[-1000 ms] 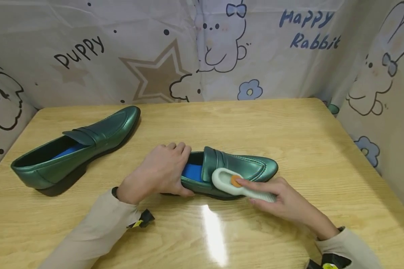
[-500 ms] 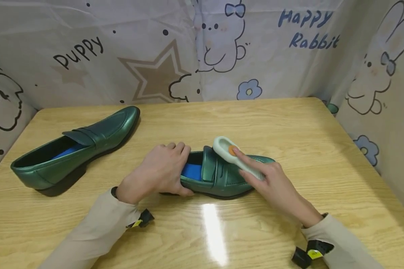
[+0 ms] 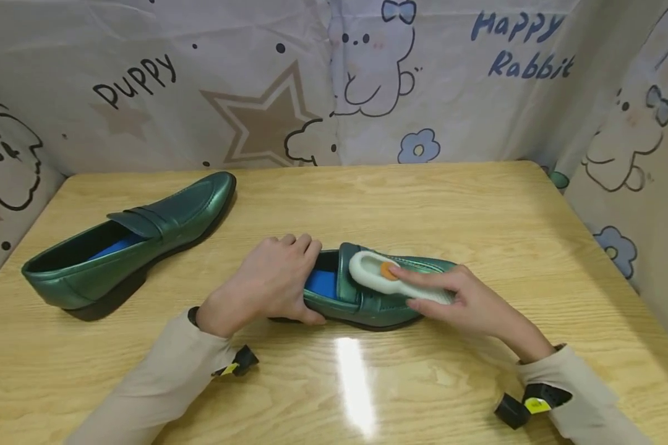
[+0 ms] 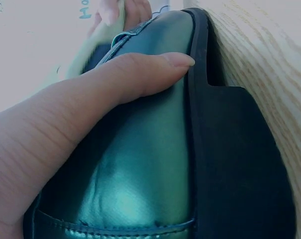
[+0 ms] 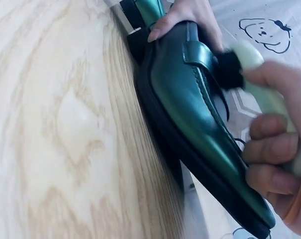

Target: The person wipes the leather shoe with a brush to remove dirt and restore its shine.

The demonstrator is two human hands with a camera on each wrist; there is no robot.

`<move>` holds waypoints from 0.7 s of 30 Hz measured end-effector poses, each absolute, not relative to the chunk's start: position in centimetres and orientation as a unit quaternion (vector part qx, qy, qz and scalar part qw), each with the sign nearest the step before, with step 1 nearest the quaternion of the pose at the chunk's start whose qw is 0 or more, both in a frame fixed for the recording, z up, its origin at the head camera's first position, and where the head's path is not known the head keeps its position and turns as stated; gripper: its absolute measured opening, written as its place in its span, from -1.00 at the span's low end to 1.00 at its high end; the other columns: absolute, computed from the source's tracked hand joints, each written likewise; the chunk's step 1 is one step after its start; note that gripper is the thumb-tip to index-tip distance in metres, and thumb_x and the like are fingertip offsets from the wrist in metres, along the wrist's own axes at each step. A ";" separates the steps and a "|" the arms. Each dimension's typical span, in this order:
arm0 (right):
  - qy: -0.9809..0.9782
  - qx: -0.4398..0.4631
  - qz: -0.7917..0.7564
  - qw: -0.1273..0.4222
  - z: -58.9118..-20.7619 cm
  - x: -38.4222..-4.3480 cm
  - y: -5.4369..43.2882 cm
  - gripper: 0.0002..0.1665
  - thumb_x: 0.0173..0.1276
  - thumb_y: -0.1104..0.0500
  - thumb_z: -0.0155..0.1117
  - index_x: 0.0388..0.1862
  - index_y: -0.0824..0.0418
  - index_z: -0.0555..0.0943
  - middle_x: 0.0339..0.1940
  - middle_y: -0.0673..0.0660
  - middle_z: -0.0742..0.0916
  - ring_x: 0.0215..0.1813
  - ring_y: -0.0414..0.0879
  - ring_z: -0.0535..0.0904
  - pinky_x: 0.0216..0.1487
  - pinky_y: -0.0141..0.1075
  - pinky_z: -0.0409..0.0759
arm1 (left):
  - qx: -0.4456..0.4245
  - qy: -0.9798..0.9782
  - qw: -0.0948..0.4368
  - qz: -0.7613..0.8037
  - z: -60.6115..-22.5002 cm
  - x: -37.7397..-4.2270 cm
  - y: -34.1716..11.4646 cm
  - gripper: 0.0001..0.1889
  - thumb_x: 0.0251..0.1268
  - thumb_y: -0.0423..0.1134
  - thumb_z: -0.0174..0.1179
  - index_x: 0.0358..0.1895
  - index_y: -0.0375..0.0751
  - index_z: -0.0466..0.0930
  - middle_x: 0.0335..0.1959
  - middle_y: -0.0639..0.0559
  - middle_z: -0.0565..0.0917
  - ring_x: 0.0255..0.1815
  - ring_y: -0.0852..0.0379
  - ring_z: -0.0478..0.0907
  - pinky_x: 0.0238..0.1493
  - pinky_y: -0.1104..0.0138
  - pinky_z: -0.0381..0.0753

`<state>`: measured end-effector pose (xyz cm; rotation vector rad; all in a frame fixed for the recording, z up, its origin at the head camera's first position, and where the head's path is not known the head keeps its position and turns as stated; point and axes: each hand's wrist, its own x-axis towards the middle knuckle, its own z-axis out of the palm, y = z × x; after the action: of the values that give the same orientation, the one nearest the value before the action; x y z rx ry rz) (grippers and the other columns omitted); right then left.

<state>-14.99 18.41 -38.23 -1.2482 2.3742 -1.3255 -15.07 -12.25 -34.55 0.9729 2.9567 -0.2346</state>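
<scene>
A metallic green loafer (image 3: 386,314) with a blue insole lies on the table, its toe to the right. My left hand (image 3: 273,275) grips it around the heel end; in the left wrist view the thumb (image 4: 140,74) presses along its side above the black sole. With my right hand (image 3: 473,303) I hold a pale green shoe brush (image 3: 364,272), the index finger on its orange button. In the right wrist view, dark bristles (image 5: 230,69) sit at the loafer's strap; whether they touch it is blurred.
The matching green loafer (image 3: 161,225) stands at the table's left, toe pointing to the back right. A wooden table (image 3: 451,204) carries both shoes. Cloth printed with cartoon animals (image 3: 245,111) hangs behind it and along the sides.
The brush went from the loafer's near side up to its far edge, then came back down onto the top by the strap. My left hand keeps its grip on the heel.
</scene>
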 end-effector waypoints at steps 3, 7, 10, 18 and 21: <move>0.768 -0.459 -0.436 0.095 -38.4 -15.1 18.7 -0.36 0.24 0.36 0.32 0.32 0.09 0.49 -0.68 -0.11 0.54 -0.68 -0.45 0.07 -0.67 -0.50 0.24 | 0.314 0.947 0.006 -0.075 -34.6 -15.1 -12.3 0.07 -0.42 0.60 0.25 0.03 -0.29 0.41 -0.17 -0.09 0.54 -0.26 -0.01 0.53 -0.27 0.19 0.60; 0.778 -0.437 -0.440 0.098 -38.3 -15.1 18.7 -0.37 0.29 0.34 0.27 0.35 0.07 0.46 -0.73 -0.23 0.37 -0.70 -0.45 0.06 -0.71 -0.48 0.21 | 0.311 0.947 0.011 -0.076 -34.6 -15.1 -12.3 0.07 -0.40 0.59 0.25 0.06 -0.29 0.41 -0.14 -0.10 0.54 -0.23 -0.01 0.53 -0.25 0.18 0.60; 0.799 -0.407 -0.436 0.078 -38.1 -14.9 18.3 -0.39 0.34 0.32 0.23 0.37 0.03 0.44 -0.70 -0.27 0.37 -0.72 -0.45 0.05 -0.73 -0.47 0.20 | 0.307 0.949 0.021 -0.076 -34.4 -15.1 -12.2 0.09 -0.39 0.59 0.25 0.09 -0.29 0.40 -0.11 -0.11 0.55 -0.20 -0.02 0.53 -0.21 0.17 0.60; 0.856 -0.312 -0.412 -0.017 -38.0 -14.8 17.5 -0.36 0.35 0.26 0.26 0.39 -0.06 0.42 -0.05 0.11 0.72 -0.74 -0.40 0.03 -0.73 -0.40 0.22 | 0.316 0.944 0.024 -0.091 -34.3 -14.9 -12.3 0.06 -0.43 0.47 0.41 0.08 -0.31 0.39 -0.10 -0.11 0.57 -0.17 -0.04 0.57 -0.17 0.16 0.61; 0.863 -0.304 -0.403 -0.016 -37.9 -14.9 17.4 -0.36 0.35 0.22 0.26 0.39 -0.10 0.42 -0.10 0.07 0.73 -0.75 -0.39 0.04 -0.72 -0.40 0.24 | 0.317 0.944 0.002 -0.093 -34.4 -14.8 -12.4 0.01 -0.46 0.46 0.42 0.01 -0.29 0.43 -0.17 -0.08 0.59 -0.24 -0.03 0.59 -0.25 0.18 0.62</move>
<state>-14.94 17.43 -37.91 -0.9658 2.7402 -1.2779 -14.80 -12.37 -34.42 0.9959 2.9613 -0.2929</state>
